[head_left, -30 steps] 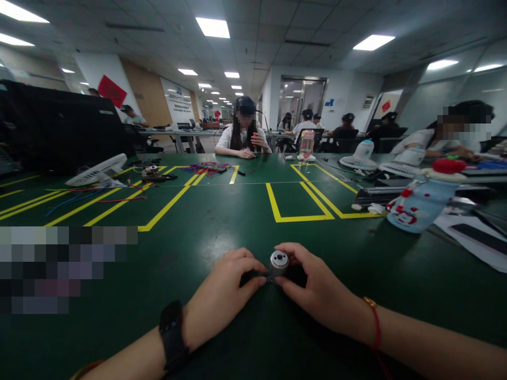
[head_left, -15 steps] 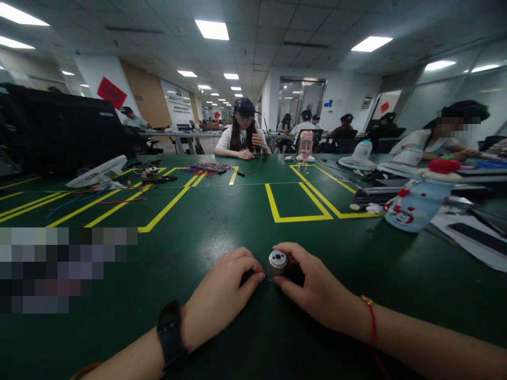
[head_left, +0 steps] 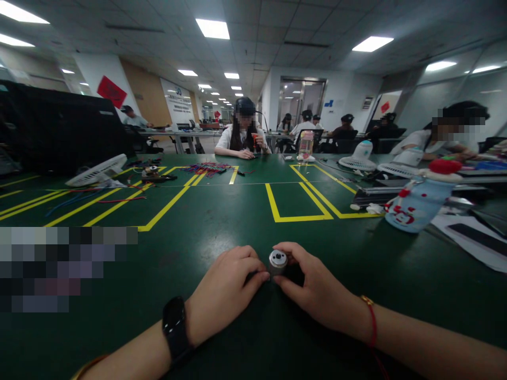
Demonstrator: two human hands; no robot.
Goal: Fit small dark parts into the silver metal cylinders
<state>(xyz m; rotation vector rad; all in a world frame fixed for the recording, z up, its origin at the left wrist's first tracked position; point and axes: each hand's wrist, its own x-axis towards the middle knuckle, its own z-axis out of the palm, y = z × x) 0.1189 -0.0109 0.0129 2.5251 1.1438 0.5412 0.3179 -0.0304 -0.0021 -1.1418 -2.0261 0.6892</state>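
So the biggest thing here was the green bench (head_left: pixel 356 269), marked with yellow tape (head_left: pixel 304 218) and running right up to a person (head_left: pixel 237 140) sitting at its far edge. A bulky black case (head_left: pixel 67 126) sat toward the far left corner, and over toward the right edge stood a light-blue bottle (head_left: pixel 415 206) with a red top, nowhere near the work.

Then the hands, both low over the near side of the bench, about midway between its left and right edges. The right hand (head_left: pixel 315 282) had its fingers curled around the thing being worked on, thumb in front and forefinger behind. The left hand (head_left: pixel 233 279) came in from the other side with thumb and forefinger almost meeting by the thing's base. Couldn't tell if they were pinching something tiny, touching it, or just hovering there.

Smallest of the lot was the thing itself: a silvery metal cylinder (head_left: pixel 278 262), upright on the near part of the bench, holed end face up, between the two hands.

My read: the step in hand was steadying the cylinder while the left fingers fiddled low on its side. The next move called for a firm right-hand hold and some delicate left fingertip work, imo.
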